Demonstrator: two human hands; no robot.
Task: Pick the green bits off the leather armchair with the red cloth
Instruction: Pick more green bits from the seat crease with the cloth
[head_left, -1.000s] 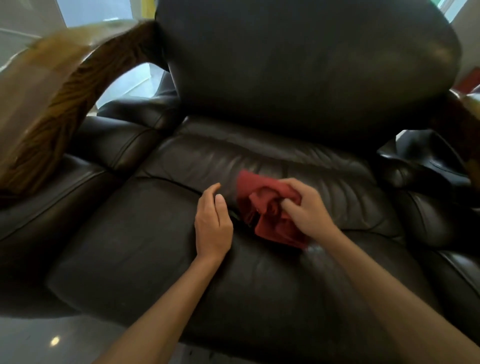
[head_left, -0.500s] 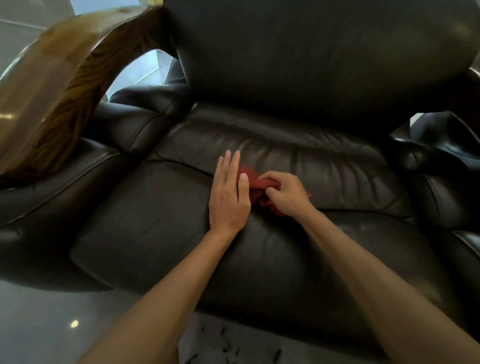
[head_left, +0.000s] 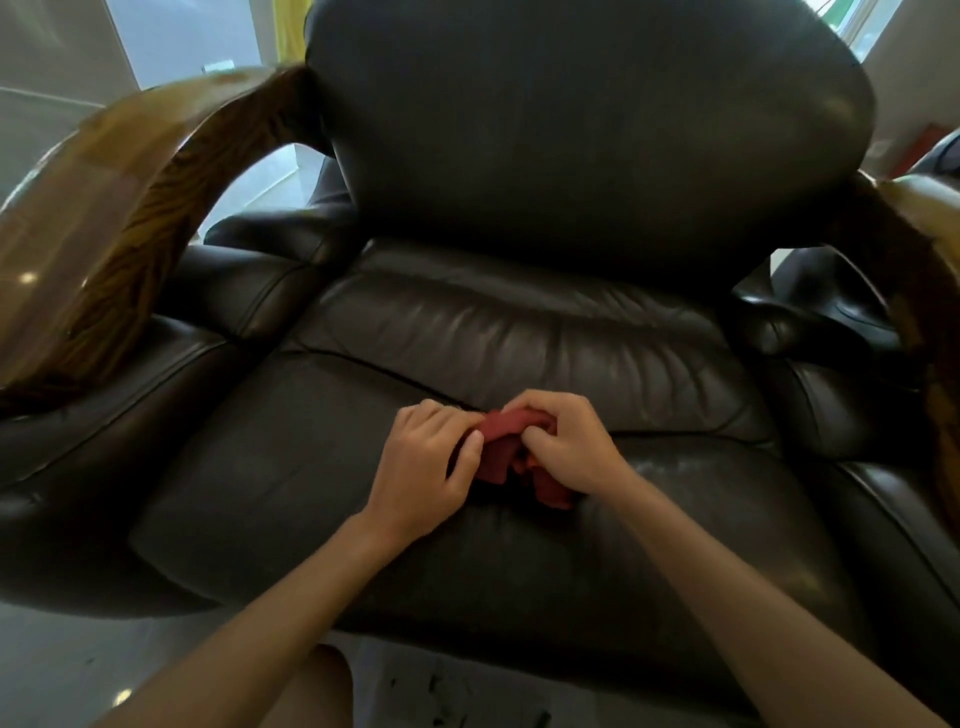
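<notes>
I look down on a wide armchair of dark brown, glossy leather (head_left: 519, 545), its seat cushion smooth and faintly creased, split by a stitched seam that runs across just behind my hands. Beyond the seam the rear panel of the seat is gathered into fine parallel wrinkles, and above it rises the rounded, padded backrest (head_left: 587, 119), duller in sheen. On either side sweeps a curved armrest of polished, dark-grained wood (head_left: 119, 208), arching from the back down toward the front over plump leather side pads.

The crumpled red cloth (head_left: 506, 449) sits at the middle of the seat cushion, bunched into soft folds between both hands. My left hand (head_left: 426, 467) is curled, its thumb and fingertips pinching the cloth's left edge. My right hand (head_left: 571, 452) is closed over the cloth's top and right side, fingers bent around the wad, with a fold of red fabric hanging out below the palm against the leather. The two hands sit close together, almost touching, with the cloth between them.

I cannot make out any green bits on the leather. Below the seat's front edge, a pale glossy floor (head_left: 67, 670) shows small dark specks (head_left: 431, 691), too blurred to identify.
</notes>
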